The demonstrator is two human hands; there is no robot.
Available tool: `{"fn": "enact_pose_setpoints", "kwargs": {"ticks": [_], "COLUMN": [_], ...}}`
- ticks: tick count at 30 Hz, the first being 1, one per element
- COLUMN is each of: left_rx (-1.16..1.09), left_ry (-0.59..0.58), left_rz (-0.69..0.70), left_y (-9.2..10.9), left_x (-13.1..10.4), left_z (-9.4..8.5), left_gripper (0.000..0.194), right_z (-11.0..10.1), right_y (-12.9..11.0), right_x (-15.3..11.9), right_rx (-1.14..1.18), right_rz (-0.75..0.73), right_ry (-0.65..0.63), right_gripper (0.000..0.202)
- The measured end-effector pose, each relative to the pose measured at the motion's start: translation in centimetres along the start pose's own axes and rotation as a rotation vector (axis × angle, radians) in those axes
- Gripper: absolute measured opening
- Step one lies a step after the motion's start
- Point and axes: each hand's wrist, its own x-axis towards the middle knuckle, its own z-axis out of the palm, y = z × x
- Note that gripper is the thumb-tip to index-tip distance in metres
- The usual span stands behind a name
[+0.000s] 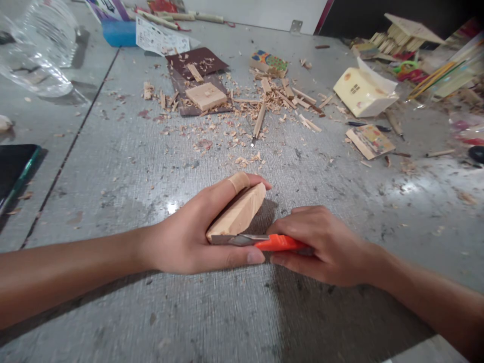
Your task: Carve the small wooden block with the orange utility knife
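My left hand is wrapped round a pale wood block, its faces cut at slants and its far end tapered. A tan bandage circles one finger of that hand. In my right hand is an orange-handled utility knife. Its blade lies along the near side of the block, close to my left thumb. Beyond my hands, a carving chisel with a wooden handle rests on the grey table.
Wood shavings and offcuts litter the far middle. A square wood piece lies on dark sandpaper. Right of it are a tissue pack and a printed block. At left sit a dark-screened device and clear plastic containers.
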Motion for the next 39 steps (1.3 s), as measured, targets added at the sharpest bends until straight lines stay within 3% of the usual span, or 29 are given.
{"fn": "enact_pose_setpoints", "kwargs": {"ticks": [30,39], "left_rx": [0.020,0.047], "left_ry": [-0.012,-0.035], "left_rz": [0.033,0.069], "left_y": [-0.10,-0.38], "left_x": [0.22,-0.07], "left_z": [0.01,-0.10], "left_gripper": [0.068,0.067], "right_z": [-0.10,0.14], "right_y": [-0.23,0.02], "right_x": [-0.12,-0.22], "right_rx": [0.004,0.028], "right_rz": [0.049,0.038], "right_ry": [-0.050,-0.010], "right_gripper": [0.024,0.025]}}
